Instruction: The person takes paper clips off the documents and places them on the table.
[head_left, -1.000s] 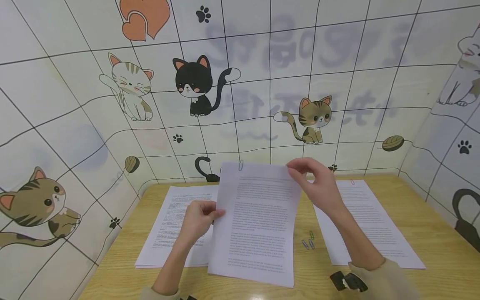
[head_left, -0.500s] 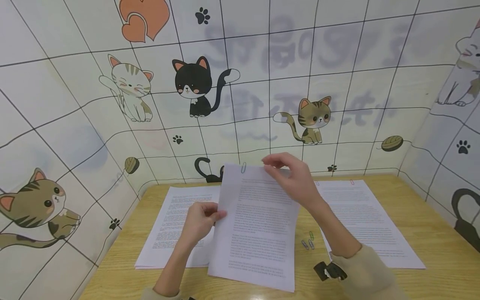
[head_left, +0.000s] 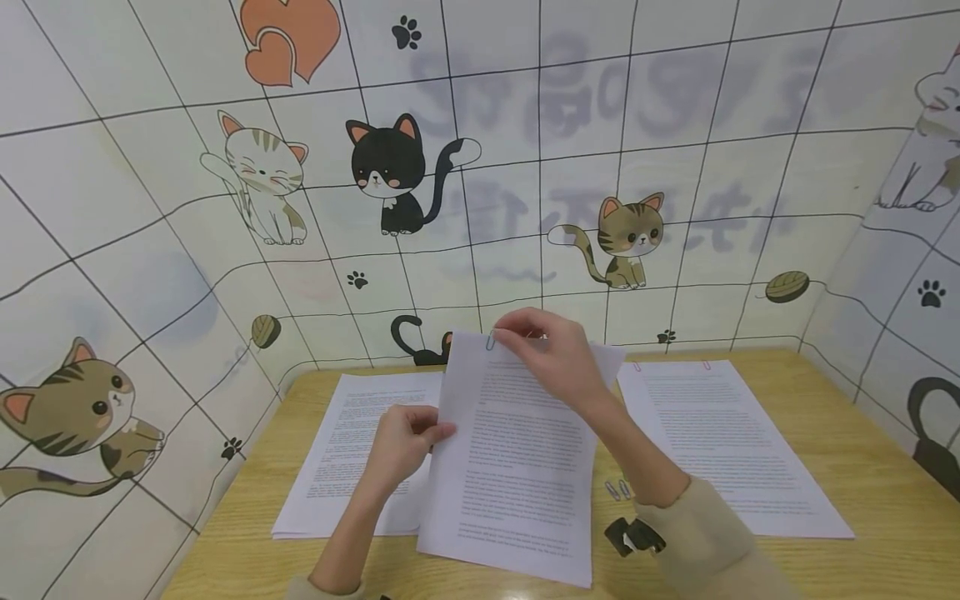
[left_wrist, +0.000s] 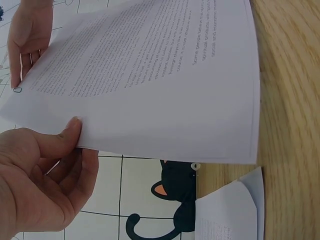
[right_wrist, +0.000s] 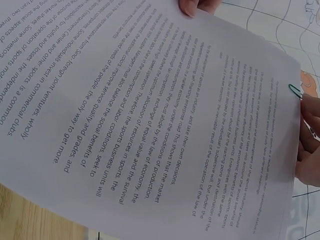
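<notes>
Sheets (right_wrist: 150,130), legible only in wrist views, are pinched by left hand (head_left: 405,440), clip (head_left: 491,341) by right hand (head_left: 553,354).

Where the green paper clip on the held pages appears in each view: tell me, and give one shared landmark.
Head: green clip, just below centre.
Left wrist: green clip, far left, above mid-height.
Right wrist: green clip, near right edge, above mid-height.
Landmark: right hand, beside it.

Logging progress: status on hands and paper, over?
Left hand pinching printed sheets by left edge. Right hand at green paper clip, top edge, grip unclear. Nothing visibly in the way.
</notes>
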